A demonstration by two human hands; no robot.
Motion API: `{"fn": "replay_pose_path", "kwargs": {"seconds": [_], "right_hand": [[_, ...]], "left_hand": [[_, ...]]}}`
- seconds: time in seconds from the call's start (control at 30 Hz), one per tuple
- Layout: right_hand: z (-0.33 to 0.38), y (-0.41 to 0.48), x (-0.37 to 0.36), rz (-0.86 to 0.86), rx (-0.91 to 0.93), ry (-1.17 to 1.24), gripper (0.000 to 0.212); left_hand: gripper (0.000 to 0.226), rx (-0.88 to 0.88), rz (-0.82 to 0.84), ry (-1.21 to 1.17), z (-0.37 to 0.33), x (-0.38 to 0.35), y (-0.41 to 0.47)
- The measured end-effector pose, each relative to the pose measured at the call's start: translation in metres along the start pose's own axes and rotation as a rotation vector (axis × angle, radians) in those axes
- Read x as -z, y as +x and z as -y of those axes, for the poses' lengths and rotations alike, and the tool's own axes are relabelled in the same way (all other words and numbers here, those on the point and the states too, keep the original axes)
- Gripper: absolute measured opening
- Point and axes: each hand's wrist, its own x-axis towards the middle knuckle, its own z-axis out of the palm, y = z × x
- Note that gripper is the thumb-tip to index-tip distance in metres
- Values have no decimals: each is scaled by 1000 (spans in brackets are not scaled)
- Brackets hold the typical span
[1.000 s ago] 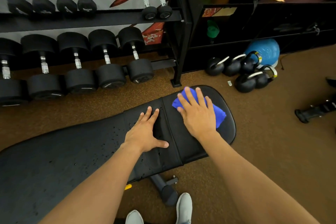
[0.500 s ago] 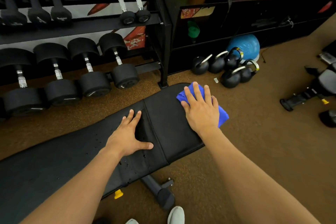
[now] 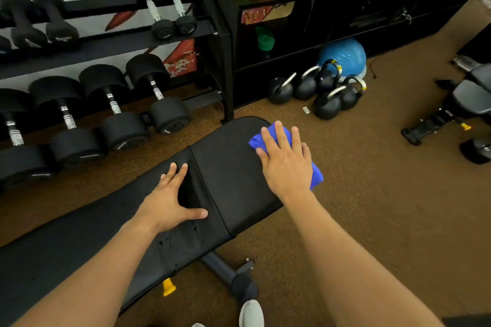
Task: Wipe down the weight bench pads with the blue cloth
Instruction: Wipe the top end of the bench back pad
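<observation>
Right hand (image 3: 288, 164) presses blue cloth (image 3: 317, 176) flat on seat pad (image 3: 228, 180).

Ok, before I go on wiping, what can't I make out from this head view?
Blue cloth: mostly under the flat right hand; its folds are hidden.
Seat pad: right edge covered by cloth and hand.
Long pad: cut off by the left frame edge, partly behind the left hand and forearm; droplets too small to count.
Bench frame: mostly hidden beneath the pads.
</observation>
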Motion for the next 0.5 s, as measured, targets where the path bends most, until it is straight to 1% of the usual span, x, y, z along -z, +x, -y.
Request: {"fn": "replay_pose_path", "kwargs": {"seconds": [0.07, 0.13, 0.17, 0.23, 0.3, 0.33, 0.4, 0.5], "right_hand": [[-1, 32, 8, 71, 6, 17, 57], [0, 31, 8, 66, 41, -29, 57], [3, 18, 6, 34, 76, -75, 57], [12, -29, -3, 10, 219, -138, 55], [15, -79, -15, 55, 387, -137, 55], [11, -95, -17, 79, 433, -137, 54], [-2, -98, -16, 97, 447, -151, 53], [-11, -47, -6, 51, 375, -193, 53]], "left_hand": [[134, -1, 1, -5, 1, 0, -1], [135, 2, 0, -14, 1, 1, -1], [135, 3, 0, -16, 1, 1, -1], [137, 7, 4, -26, 0, 1, -1], [137, 17, 8, -29, 0, 2, 0], [137, 18, 9, -25, 0, 2, 0], [136, 18, 16, -17, 1, 1, 0], [136, 26, 12, -27, 4, -1, 0]]}}
